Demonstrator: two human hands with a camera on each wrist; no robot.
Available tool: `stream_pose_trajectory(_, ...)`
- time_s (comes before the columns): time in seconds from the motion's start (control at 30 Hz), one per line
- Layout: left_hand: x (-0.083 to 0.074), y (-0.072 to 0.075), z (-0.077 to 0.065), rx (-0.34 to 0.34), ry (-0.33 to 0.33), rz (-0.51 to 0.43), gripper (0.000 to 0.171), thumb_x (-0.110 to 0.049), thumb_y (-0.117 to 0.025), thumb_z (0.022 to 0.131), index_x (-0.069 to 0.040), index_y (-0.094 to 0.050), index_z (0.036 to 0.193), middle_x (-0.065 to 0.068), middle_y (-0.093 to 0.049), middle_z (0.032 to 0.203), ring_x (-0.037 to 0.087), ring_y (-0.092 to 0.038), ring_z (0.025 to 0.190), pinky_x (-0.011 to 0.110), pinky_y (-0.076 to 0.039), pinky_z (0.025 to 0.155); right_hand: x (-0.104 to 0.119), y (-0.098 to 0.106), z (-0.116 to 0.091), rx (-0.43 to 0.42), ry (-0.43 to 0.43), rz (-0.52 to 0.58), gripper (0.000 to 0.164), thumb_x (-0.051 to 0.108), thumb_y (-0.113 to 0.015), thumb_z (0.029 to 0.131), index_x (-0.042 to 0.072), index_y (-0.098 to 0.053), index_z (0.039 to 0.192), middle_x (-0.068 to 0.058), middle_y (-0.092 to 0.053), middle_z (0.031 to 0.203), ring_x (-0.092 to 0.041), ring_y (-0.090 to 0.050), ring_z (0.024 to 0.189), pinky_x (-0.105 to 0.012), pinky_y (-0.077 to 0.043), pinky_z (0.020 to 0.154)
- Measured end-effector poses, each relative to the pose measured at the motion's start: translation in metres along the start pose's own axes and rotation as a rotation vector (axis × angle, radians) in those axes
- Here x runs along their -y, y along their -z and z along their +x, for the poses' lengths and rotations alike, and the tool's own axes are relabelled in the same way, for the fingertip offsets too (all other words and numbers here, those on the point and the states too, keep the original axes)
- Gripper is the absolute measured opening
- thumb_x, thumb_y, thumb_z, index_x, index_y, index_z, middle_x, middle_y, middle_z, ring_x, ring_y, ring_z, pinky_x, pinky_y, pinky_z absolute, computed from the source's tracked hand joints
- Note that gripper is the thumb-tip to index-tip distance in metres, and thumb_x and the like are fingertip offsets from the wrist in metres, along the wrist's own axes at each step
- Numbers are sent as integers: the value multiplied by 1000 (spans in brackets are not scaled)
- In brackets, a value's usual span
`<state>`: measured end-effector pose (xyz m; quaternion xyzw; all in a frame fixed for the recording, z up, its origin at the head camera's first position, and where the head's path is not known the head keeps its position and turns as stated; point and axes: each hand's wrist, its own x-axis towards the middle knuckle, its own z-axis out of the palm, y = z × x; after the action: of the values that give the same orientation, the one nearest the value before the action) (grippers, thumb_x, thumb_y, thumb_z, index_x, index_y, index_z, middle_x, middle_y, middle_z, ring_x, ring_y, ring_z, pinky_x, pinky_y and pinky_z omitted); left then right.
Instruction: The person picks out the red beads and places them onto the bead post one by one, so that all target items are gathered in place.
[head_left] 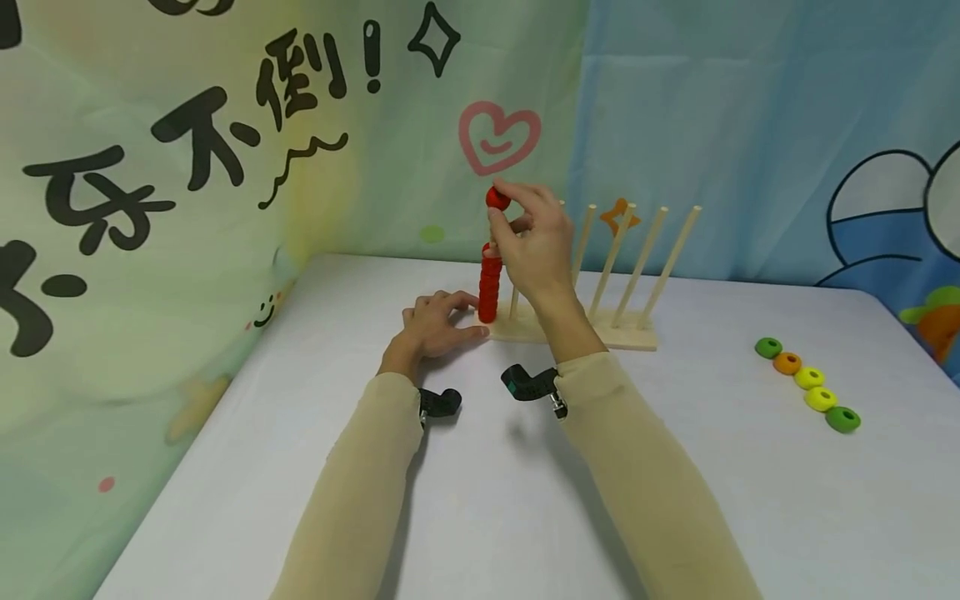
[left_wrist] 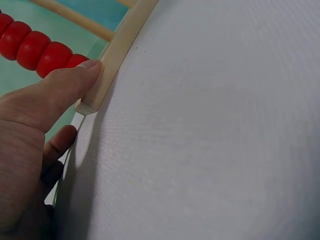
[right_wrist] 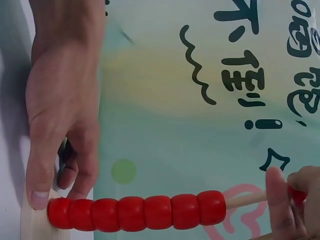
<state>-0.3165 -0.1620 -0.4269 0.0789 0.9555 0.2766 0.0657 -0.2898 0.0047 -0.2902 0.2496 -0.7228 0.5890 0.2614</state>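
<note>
A wooden peg stand (head_left: 633, 340) with several upright pegs stands on the table. Red beads (head_left: 489, 292) are stacked on its leftmost peg, from the base upward. My left hand (head_left: 438, 323) grips the left end of the stand, thumb on the base (left_wrist: 107, 80) beside the lowest bead and fingers around the far side. At the top of that same peg, my right hand (head_left: 536, 242) pinches a red bead (head_left: 497, 198) between thumb and fingertips. In the right wrist view, bare peg (right_wrist: 245, 200) shows between the stack and the right fingers. Whether the pinched bead is threaded I cannot tell.
On the right of the white table (head_left: 480, 517) lie loose beads in a slanting row: a green bead (head_left: 768, 347), an orange bead (head_left: 787, 363), a yellow bead (head_left: 821, 399) and others. A printed cloth (head_left: 420, 183) hangs behind and to the left.
</note>
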Motion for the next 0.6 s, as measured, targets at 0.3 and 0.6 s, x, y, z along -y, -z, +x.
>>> stream_pose_trajectory(0.3,-4,0,1,7,-3,9,57,-60,-64,85,-37,-52,136,0,-49,140,31,-30,133,53,-22,105,-26,3,6,31,-50,-58,46,11,-66,94,22,-57,138,-3,-60,124,-24,-66,65,-27,-56,57)
stream_pose_trajectory(0.6,-2,2,-2,6,4,17,59,-61,-64,85,-37,-51,137,0,-47,142,32,-30,134,54,-21,105,-20,7,-4,98,100,-96,45,15,-68,93,18,-59,137,-1,-58,125,-13,-70,72,-25,-55,60)
